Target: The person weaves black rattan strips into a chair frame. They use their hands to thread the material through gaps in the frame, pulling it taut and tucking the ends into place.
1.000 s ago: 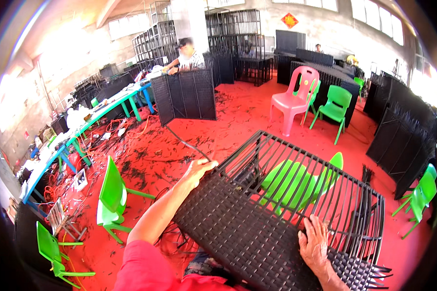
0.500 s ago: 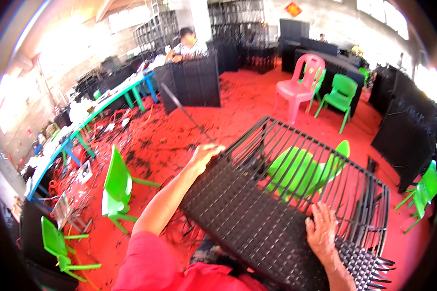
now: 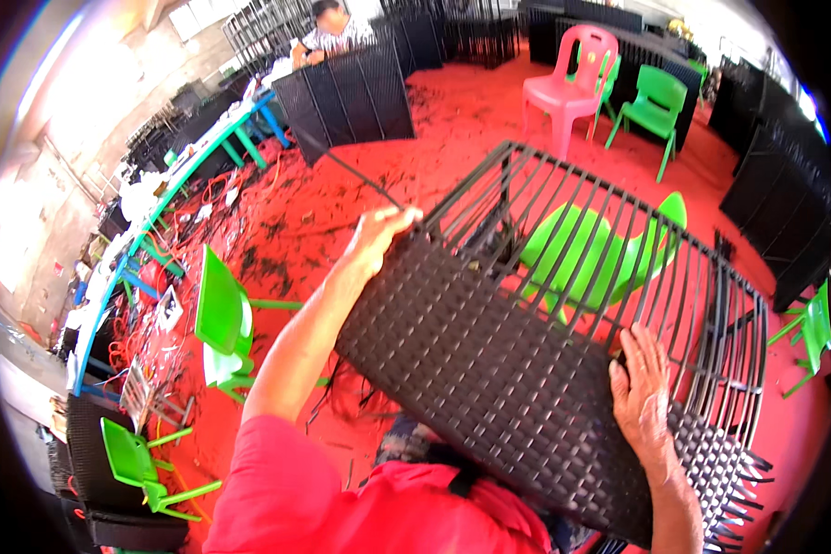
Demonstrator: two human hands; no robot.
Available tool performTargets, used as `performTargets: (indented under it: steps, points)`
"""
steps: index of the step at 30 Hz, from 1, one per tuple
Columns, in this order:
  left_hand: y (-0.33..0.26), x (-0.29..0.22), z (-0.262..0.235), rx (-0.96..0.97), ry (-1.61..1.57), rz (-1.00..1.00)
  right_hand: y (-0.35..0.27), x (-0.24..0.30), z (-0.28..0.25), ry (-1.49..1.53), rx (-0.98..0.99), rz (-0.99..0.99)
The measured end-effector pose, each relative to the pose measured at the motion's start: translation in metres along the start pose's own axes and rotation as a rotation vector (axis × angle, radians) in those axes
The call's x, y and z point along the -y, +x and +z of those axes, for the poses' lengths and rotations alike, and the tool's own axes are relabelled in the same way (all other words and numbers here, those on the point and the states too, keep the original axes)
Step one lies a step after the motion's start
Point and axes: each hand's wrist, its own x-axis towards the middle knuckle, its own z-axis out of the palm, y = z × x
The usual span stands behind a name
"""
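Note:
A large black frame panel (image 3: 563, 305) rests tilted in front of me, its near half woven with dark rattan strip and its far half bare bars. My left hand (image 3: 379, 235) grips the panel's far left corner, pinching a loose black strand (image 3: 351, 171) that runs up and away. My right hand (image 3: 639, 383) lies flat with fingers spread on the woven surface near the right side. A green plastic chair (image 3: 586, 254) shows through the bare bars.
Green chairs (image 3: 222, 319) stand to my left on the red floor, strewn with black offcuts. A long blue-green table (image 3: 171, 208) runs along the left. A person (image 3: 332, 28) sits behind an upright black panel (image 3: 346, 97). Pink chair (image 3: 568, 88) and more black panels at back and right.
The panel sits closer and larger in view as my head tips down. My left hand stays on the corner with the strand; my right hand has shifted slightly up the weave.

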Motion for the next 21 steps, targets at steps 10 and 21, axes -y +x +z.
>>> performTargets:
  steps: [10, 21]
  points:
    - [-0.006, -0.009, 0.006, -0.001, -0.012, -0.021, -0.003, 0.001, -0.001, 0.01, -0.058, -0.001]
    - [-0.002, 0.0, -0.005, -0.05, 0.035, -0.039, -0.002, 0.001, 0.002, -0.006, -0.091, -0.054]
